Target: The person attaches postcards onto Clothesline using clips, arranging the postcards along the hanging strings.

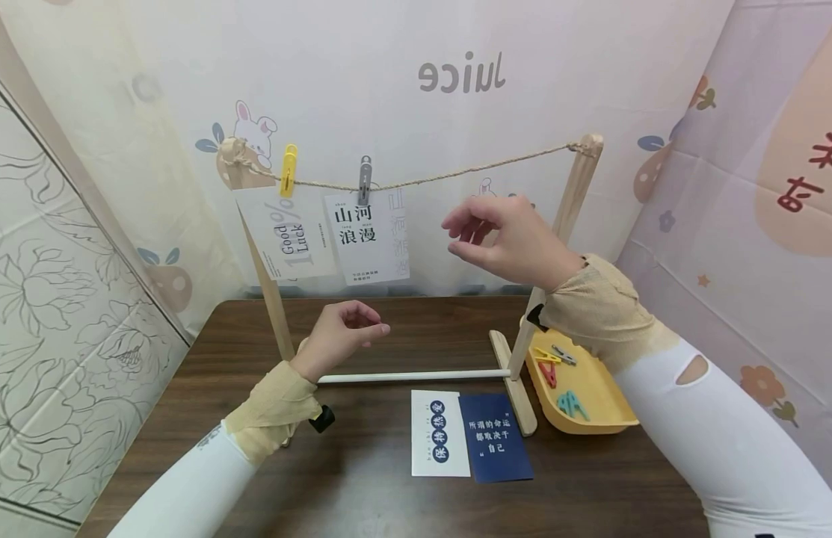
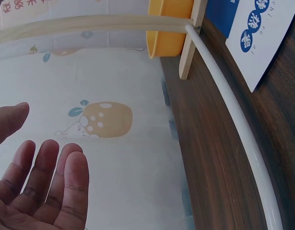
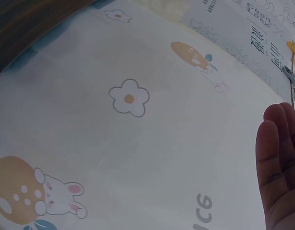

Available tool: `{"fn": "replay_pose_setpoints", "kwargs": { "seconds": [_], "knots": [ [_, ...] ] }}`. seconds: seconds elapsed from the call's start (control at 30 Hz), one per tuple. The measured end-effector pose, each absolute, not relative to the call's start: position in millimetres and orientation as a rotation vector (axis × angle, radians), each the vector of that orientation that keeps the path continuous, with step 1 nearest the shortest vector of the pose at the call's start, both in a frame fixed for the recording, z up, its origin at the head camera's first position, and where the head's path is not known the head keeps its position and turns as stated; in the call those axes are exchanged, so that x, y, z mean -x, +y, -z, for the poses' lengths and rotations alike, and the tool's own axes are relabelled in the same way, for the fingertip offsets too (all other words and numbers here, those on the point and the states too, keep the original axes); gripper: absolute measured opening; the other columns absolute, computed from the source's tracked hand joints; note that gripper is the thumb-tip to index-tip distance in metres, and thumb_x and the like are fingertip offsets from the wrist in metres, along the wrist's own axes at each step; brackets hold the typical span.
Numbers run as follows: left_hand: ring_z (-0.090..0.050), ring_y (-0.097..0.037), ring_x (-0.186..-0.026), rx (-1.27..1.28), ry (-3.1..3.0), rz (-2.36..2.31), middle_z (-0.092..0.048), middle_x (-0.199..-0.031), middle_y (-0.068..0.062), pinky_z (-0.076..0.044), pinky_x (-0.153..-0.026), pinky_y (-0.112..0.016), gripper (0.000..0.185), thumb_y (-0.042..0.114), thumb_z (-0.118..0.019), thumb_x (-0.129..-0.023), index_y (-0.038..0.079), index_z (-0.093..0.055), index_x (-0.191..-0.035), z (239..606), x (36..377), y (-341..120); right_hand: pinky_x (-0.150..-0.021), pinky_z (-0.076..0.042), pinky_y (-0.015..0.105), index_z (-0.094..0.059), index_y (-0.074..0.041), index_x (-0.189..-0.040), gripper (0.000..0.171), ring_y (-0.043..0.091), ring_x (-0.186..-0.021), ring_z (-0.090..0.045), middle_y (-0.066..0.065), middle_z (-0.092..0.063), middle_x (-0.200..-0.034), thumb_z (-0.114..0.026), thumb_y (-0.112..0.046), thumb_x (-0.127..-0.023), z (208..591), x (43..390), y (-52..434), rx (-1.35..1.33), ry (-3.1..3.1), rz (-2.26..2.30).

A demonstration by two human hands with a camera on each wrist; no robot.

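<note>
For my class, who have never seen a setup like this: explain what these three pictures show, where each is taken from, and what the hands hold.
One person wears three cameras. The head view looks down on both hands; each wrist view looks past that hand's fingers. The left hand and right hand are bare, in mid-air, fingers loosely curled, with nothing in their grip. On the dark wooden table stands a wooden frame with a twine line; a yellow peg and a grey peg each pin a printed card to it. Below lie a white card, a blue card and a yellow tray holding more pegs.
</note>
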State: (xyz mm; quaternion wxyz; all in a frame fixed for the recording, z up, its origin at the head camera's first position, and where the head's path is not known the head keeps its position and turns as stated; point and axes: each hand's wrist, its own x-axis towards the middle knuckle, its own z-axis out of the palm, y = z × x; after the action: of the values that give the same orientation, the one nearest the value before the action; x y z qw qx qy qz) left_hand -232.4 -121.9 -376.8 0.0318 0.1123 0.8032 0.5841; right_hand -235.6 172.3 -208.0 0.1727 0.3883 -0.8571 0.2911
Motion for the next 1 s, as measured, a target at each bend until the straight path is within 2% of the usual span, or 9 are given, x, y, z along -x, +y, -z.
{"fn": "replay_pose_setpoints", "kwargs": {
  "seconds": [0.2, 0.3, 0.53, 0.73, 1.0],
  "knots": [
    [-0.070, -0.018, -0.083, -0.361, 2.492, -1.766, -0.076, -0.097, -0.007, -0.064, -0.078, -0.037, 0.022, 0.017, -0.087, -0.093, 0.003, -0.074, -0.104, 379.5, 229.8, -121.2, -0.081, -0.056, 0.016, -0.076, 0.000, -0.112, 0.021, 0.020, -0.088, -0.070, 0.012, -0.079, -0.103, -0.083, 0.002, -0.092, 223.4, 235.7, 182.1, -1.079, -2.421, -0.859],
    [-0.068, -0.015, -0.082, -0.377, 2.517, -1.735, -0.076, -0.097, -0.007, -0.062, -0.077, -0.034, 0.022, 0.017, -0.087, -0.092, 0.004, -0.074, -0.104, 382.1, 229.2, -120.4, -0.081, -0.056, 0.017, -0.077, -0.001, -0.111, 0.021, 0.018, -0.087, -0.070, 0.010, -0.079, -0.102, -0.084, 0.002, -0.092, 232.0, 236.0, 185.8, -1.066, -2.422, -0.884],
    [-0.068, -0.016, -0.086, -0.426, 2.576, -1.668, -0.076, -0.096, -0.005, -0.055, -0.079, -0.031, 0.021, 0.019, -0.089, -0.090, 0.007, -0.076, -0.100, 389.6, 227.9, -116.8, -0.080, -0.056, 0.019, -0.078, -0.002, -0.110, 0.022, 0.019, -0.086, -0.070, 0.012, -0.078, -0.101, -0.085, 0.004, -0.090, 249.2, 235.4, 194.1, -1.036, -2.431, -0.933],
    [-0.069, -0.015, -0.085, -0.473, 2.594, -1.638, -0.077, -0.095, -0.005, -0.056, -0.080, -0.032, 0.020, 0.018, -0.090, -0.090, 0.006, -0.076, -0.099, 393.1, 225.7, -113.9, -0.080, -0.058, 0.020, -0.078, -0.003, -0.111, 0.022, 0.019, -0.087, -0.070, 0.009, -0.079, -0.101, -0.084, 0.003, -0.091, 259.7, 233.2, 200.3, -1.013, -2.459, -0.975],
    [-0.070, -0.016, -0.089, -0.503, 2.630, -1.560, -0.077, -0.096, -0.004, -0.057, -0.083, -0.032, 0.021, 0.020, -0.090, -0.090, 0.008, -0.076, -0.100, 398.9, 224.9, -111.4, -0.080, -0.060, 0.024, -0.077, -0.002, -0.112, 0.022, 0.021, -0.088, -0.072, 0.012, -0.080, -0.103, -0.084, 0.003, -0.091, 272.3, 230.5, 208.6, -0.988, -2.483, -0.976]
  ]
}}
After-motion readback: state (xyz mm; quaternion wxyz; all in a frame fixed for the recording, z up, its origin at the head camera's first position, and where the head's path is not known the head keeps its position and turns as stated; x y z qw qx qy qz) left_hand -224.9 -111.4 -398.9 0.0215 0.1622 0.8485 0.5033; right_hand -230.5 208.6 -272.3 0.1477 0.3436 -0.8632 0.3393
